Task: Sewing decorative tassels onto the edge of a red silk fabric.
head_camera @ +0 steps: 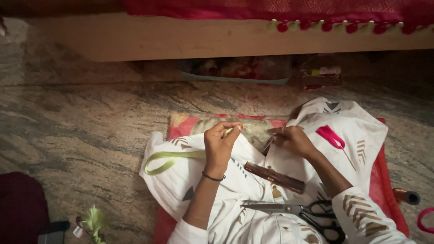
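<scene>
My left hand (220, 143) is raised over white patterned cloth (357, 131), its thumb and fingers pinched on a light green ribbon (169, 159) that loops off to the left. My right hand (293, 140) rests on the cloth just to the right, fingers closed on a fold of it and perhaps a fine thread; a needle cannot be made out. A brown flat stick (280, 177) lies on the cloth below both hands. Black-handled scissors (298, 211) lie nearer me. A pink tassel (331, 136) sits on the cloth to the right.
A red mat (389, 180) lies under the cloth on a speckled stone floor (90, 117). A wooden bed edge (181, 38) with red fringe runs along the top, with boxes beneath. A dark bundle (20, 205) and green ribbon scraps (94, 221) lie at lower left.
</scene>
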